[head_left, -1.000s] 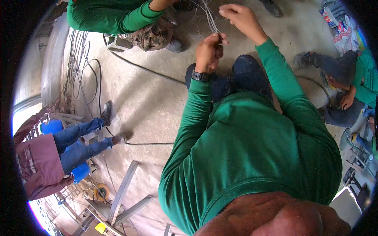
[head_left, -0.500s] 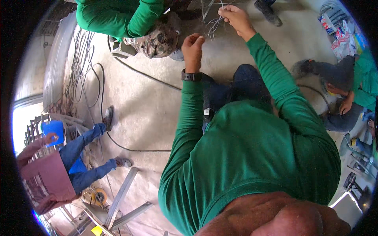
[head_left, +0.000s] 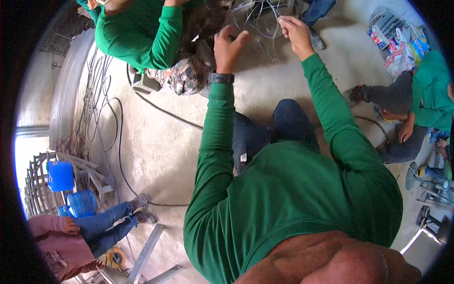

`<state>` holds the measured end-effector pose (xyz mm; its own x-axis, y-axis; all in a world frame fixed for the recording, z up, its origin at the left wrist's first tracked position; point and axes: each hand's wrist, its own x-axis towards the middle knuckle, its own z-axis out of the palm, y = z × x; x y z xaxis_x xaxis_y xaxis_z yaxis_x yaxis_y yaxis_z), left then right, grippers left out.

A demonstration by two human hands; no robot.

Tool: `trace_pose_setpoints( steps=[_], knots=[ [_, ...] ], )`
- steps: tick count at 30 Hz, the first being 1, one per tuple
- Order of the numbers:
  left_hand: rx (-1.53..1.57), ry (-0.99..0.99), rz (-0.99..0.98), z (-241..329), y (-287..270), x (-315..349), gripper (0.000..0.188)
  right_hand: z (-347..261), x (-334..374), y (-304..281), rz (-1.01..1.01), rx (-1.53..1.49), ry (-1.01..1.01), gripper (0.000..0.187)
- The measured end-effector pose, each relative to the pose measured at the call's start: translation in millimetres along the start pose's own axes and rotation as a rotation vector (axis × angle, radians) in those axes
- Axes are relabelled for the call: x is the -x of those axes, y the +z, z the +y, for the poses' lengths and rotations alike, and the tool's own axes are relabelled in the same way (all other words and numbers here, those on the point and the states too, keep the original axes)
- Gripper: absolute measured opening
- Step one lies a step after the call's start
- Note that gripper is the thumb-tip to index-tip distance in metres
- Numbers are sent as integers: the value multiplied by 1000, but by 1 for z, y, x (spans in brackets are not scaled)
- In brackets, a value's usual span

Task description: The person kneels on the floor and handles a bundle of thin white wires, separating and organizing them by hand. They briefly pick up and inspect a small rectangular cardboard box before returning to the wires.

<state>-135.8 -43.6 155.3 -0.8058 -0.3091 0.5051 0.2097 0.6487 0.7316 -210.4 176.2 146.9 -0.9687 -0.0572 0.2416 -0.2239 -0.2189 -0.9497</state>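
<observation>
Thin, pale loops of wire [head_left: 276,13] hang in a loose tangle at the top of the view. My right hand [head_left: 298,38] is closed in a pinch on strands of this wire at the tangle's right side. To the left of the loops, my left hand [head_left: 229,49] is raised with thumb and forefinger spread apart. Nothing shows between those fingers, and a dark watch sits on that wrist. The far ends of the strands run out of the picture.
A co-worker in a green sleeve [head_left: 137,38] sits at upper left. Another person in green [head_left: 432,90] is at right, near piled bags [head_left: 402,52]. Black cable [head_left: 163,111] crosses the floor. Blue water jugs [head_left: 60,176], metal bars [head_left: 147,251] and a person in maroon are at left.
My left hand has opened its thumb and forefinger and moved slightly up and left. My right hand has shifted slightly right and down, still pinching wire. The person in maroon has moved lower.
</observation>
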Motion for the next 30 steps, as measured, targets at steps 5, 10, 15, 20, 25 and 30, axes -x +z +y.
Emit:
trace_pose_setpoints(
  steps=[5,10,15,20,25,30],
  knots=[
    [755,-179,-228,32,40,-44,35,-10,6,16,7,-7,13,17],
    [1278,-595,-444,35,95,-65,14,0,10,10,56,74,74,17],
    [1118,-538,-272,39,82,-41,12,13,51,3,12,595,-155,41],
    [1127,-520,-224,25,79,-25,3,2,135,6,-281,854,-404,65],
    [1150,-434,-239,13,78,-14,4,-60,156,-19,-931,533,52,49],
    [1082,-466,-196,16,70,5,9,-91,93,16,-241,468,-260,22]
  ],
)
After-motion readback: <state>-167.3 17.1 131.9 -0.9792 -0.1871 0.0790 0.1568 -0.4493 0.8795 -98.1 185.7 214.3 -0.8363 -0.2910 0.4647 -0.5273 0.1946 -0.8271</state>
